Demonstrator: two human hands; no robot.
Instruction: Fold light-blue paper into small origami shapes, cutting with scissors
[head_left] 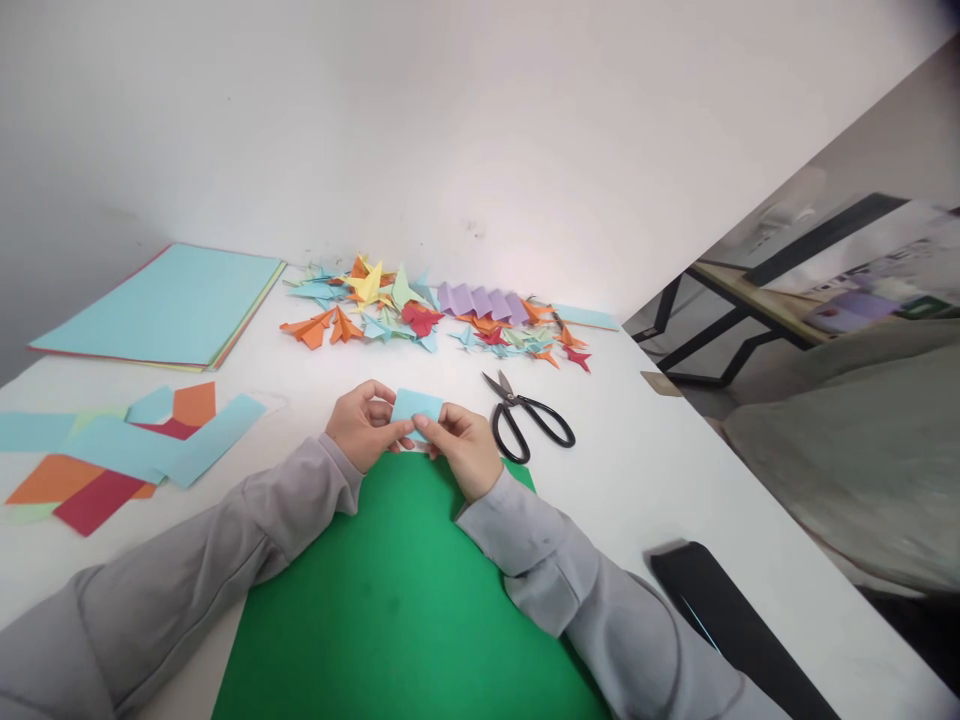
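A small light-blue piece of paper (417, 403) is held up between my two hands, just beyond the far edge of a large green sheet (397, 580). My left hand (365, 425) pinches its left side, thumb along the lower edge. On the right, my right hand (465, 445) grips the lower right part, its thumb pressed on the front. The fingers behind the paper are partly hidden. Black-handled scissors (517, 405) lie partly open to the right of my right hand, blades pointing away.
Folded paper shapes (375, 305) and a pleated purple strip (484, 302) lie along the wall. A stack of coloured sheets (172, 305) sits at the back left, with cut paper pieces (120, 445) nearer. A black flat object (727, 620) rests at the right.
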